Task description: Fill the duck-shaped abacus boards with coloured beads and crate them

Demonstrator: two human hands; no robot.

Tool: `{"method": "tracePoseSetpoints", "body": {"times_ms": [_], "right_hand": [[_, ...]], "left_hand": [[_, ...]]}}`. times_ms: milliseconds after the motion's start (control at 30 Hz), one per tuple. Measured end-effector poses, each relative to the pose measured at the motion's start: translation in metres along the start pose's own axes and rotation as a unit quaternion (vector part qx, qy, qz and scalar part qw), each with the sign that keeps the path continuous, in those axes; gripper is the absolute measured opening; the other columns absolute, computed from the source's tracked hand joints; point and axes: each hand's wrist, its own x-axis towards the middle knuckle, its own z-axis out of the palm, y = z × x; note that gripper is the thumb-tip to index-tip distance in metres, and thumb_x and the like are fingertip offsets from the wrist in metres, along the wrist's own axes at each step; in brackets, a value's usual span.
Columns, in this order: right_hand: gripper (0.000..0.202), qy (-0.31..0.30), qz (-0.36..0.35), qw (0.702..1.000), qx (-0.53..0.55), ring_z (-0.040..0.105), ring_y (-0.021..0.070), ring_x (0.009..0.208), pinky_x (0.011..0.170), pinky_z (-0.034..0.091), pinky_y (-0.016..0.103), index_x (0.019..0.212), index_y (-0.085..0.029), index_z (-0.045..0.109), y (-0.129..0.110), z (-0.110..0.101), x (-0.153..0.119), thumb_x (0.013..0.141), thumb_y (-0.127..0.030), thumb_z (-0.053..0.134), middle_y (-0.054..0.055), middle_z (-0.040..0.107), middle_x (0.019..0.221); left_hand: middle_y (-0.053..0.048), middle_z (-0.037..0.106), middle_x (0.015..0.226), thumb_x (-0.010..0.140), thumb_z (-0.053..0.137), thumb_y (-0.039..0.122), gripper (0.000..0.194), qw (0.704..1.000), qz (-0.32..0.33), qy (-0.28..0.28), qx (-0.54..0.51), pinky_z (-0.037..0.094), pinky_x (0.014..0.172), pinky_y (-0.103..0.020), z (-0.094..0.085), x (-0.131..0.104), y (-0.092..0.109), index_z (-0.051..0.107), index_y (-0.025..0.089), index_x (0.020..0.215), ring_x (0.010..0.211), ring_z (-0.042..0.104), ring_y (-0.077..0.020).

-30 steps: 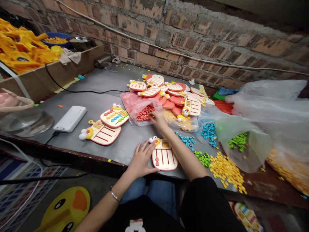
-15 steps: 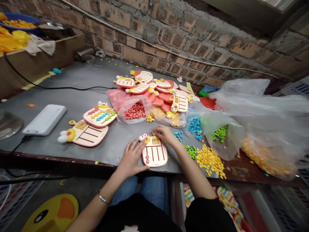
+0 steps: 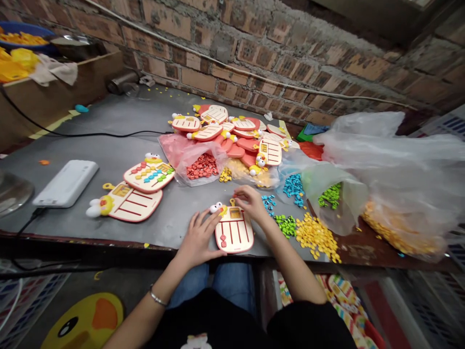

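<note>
A cream duck-headed toy board with a red rim lies before me at the table's front edge. Two red beads sit at the lower end of its leftmost slot. My left hand spans the board's left side, fingers over the duck head and thumb along the lower edge. Above the board's upper right corner, my right hand is closed in a pinch; what its fingertips hold is too small to make out. Just right of it lie loose blue beads, green beads and yellow beads.
Left are a bead-filled board, a plain-slotted board and a white power bank. Behind is a pile of boards with a bag of red beads. Plastic bags crowd the right; a brick wall stands behind.
My right hand has shifted slightly right at the board's top corner, so the yellow loop there shows more clearly. My left hand stays on the board. The view has moved a little.
</note>
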Motion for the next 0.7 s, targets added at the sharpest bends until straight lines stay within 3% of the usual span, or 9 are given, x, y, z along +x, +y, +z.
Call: {"method": "tracePoseSetpoints", "body": {"times_ms": [100, 233, 567, 700], "right_hand": [[0.010, 0.079, 0.038, 0.996, 0.009, 0.063, 0.0183, 0.086, 0.074, 0.054, 0.032, 0.091, -0.019, 0.064, 0.001, -0.015, -0.034, 0.088, -0.024, 0.056, 0.008, 0.063, 0.093], [0.009, 0.061, 0.009, 0.996, -0.064, 0.063, 0.0214, 0.091, 0.085, 0.051, 0.040, 0.087, -0.021, 0.066, 0.008, -0.012, -0.060, 0.088, -0.021, 0.058, 0.007, 0.069, 0.091], [0.019, 0.086, -0.022, 0.984, -0.158, 0.064, 0.0212, 0.088, 0.079, 0.054, 0.037, 0.090, -0.022, 0.070, 0.017, 0.008, -0.067, 0.091, -0.018, 0.051, 0.009, 0.070, 0.091], [0.019, 0.074, -0.026, 0.980, -0.184, 0.065, 0.0221, 0.094, 0.084, 0.054, 0.038, 0.096, -0.022, 0.070, 0.016, 0.010, -0.073, 0.092, -0.019, 0.051, 0.010, 0.070, 0.101]], "left_hand": [[-0.010, 0.038, 0.150, 0.069, 0.069, 0.062, 0.099, 1.000, 0.001, 0.001, 0.004, 0.018, 0.113, -0.055, 0.000, 0.000, 0.000, 0.025, 0.024, 0.149, 0.138, 0.029, -0.0353], [-0.009, 0.038, 0.150, 0.071, 0.068, 0.062, 0.096, 1.000, 0.005, 0.003, 0.015, 0.020, 0.112, -0.055, 0.001, 0.001, 0.001, 0.026, 0.023, 0.148, 0.138, 0.028, -0.0352], [-0.010, 0.039, 0.150, 0.070, 0.067, 0.065, 0.097, 0.999, -0.006, -0.003, 0.036, 0.018, 0.112, -0.055, 0.001, 0.002, 0.004, 0.028, 0.023, 0.148, 0.138, 0.029, -0.0359], [-0.010, 0.039, 0.150, 0.070, 0.066, 0.065, 0.096, 0.999, -0.009, -0.008, 0.031, 0.016, 0.113, -0.056, 0.000, 0.003, 0.004, 0.028, 0.023, 0.148, 0.139, 0.028, -0.0357]]}}
